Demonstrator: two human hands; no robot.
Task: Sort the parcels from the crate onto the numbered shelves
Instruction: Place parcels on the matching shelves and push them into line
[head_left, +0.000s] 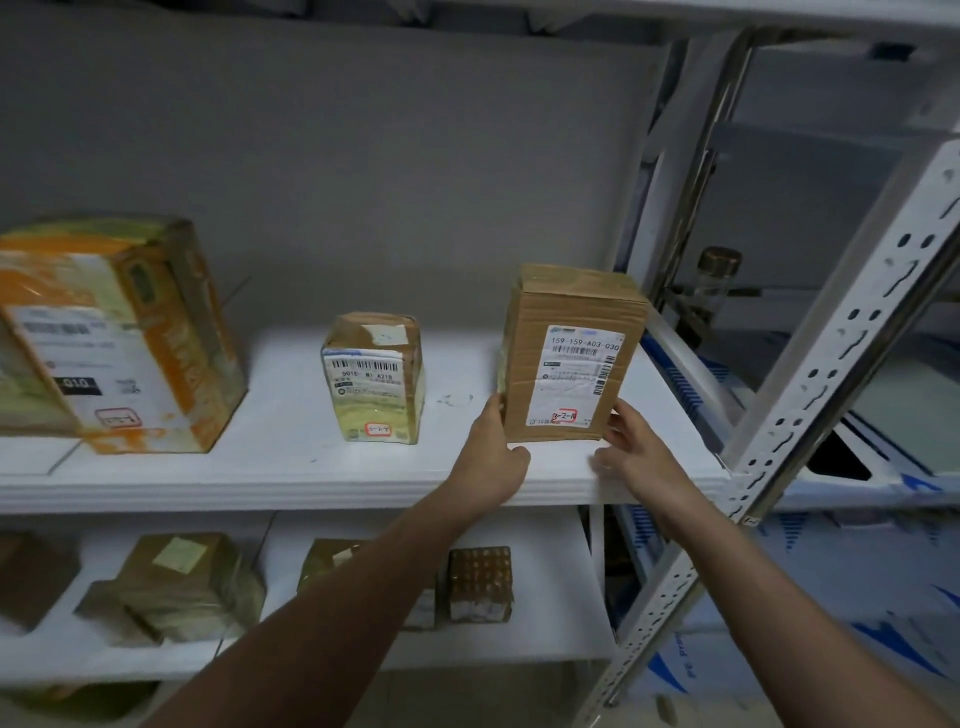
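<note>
A brown cardboard parcel (571, 353) stands upright near the right end of the upper white shelf (311, 478). It carries a white shipping label and a red-boxed handwritten code near its bottom. My left hand (493, 457) holds its lower left corner, fingers up the left side and thumb in front at the base. My right hand (636, 457) holds the lower right corner, fingers curled round the right edge and thumb low in front. The crate is out of sight.
On the same shelf stand a small taped parcel (374, 379) in the middle and a large orange-and-white box (114, 338) at the left. Several parcels (187, 582) lie on the lower shelf. A perforated metal upright (810, 395) rises on the right.
</note>
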